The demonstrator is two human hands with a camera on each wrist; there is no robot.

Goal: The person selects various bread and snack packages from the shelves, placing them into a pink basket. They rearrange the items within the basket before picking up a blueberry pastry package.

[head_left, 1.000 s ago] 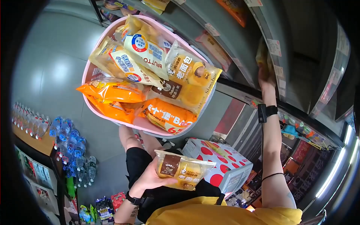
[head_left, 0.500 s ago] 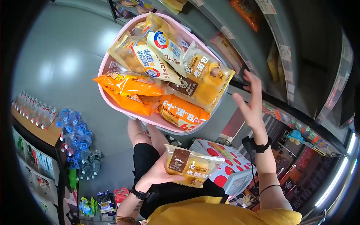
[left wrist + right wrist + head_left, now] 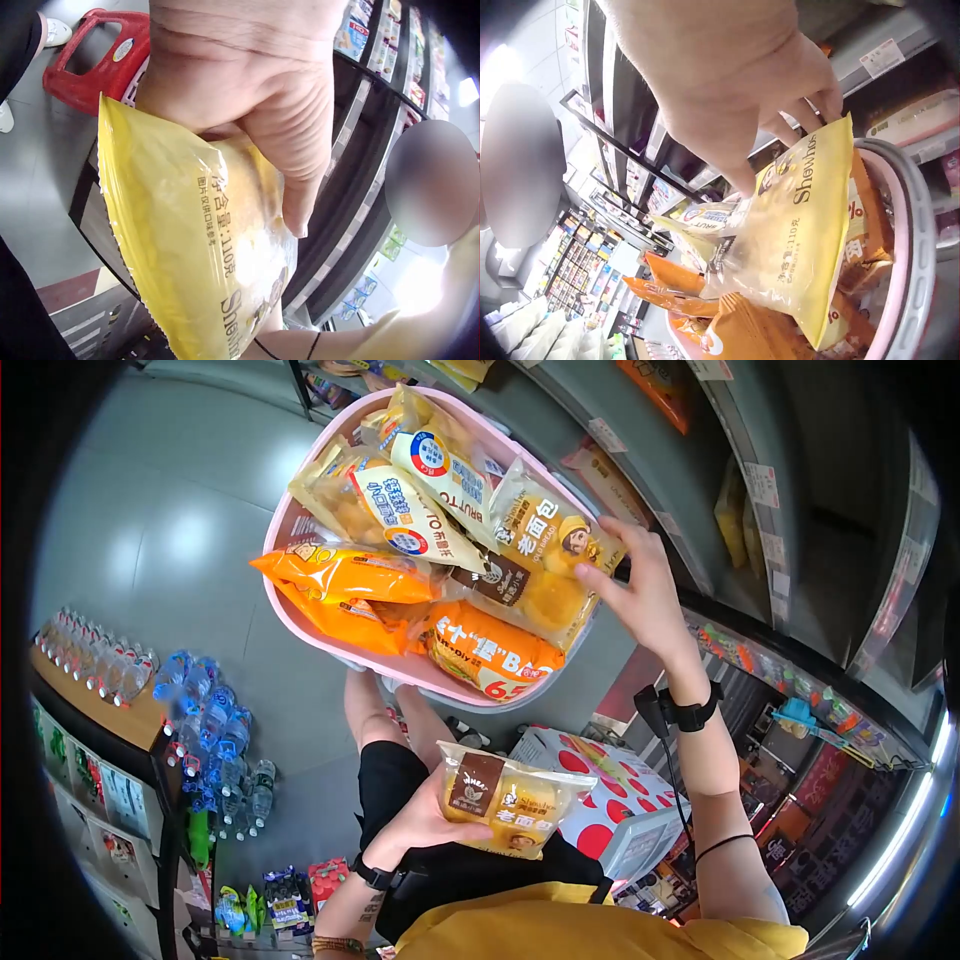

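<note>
My left hand (image 3: pixel 418 822) grips a clear bread packet (image 3: pixel 520 810) with a brown label, low in front of the body. In the left wrist view the thumb lies along one side of this bread packet (image 3: pixel 176 217). Up and to the right, my right hand (image 3: pixel 650 595) pinches the corner of another bread packet (image 3: pixel 550 595) at the top of a pink basket (image 3: pixel 283 600). The right wrist view has the thumb on the face of that packet (image 3: pixel 772 232) and the fingers behind its edge. Orange bags (image 3: pixel 360 575) and cream bread bags (image 3: pixel 425 525) fill the basket beside it.
Grey shelves (image 3: pixel 745 420) with price tags curve along the right, holding a few packets. A red-dotted box (image 3: pixel 590 770) stands beyond the left hand's packet. Bottled water (image 3: pixel 210 720) is grouped on the floor at left. A red stool (image 3: pixel 97 64) shows in the left wrist view.
My right hand came out of the shelf empty, moved left to the basket and took hold of the top bread packet's corner. The left hand keeps its packet.
</note>
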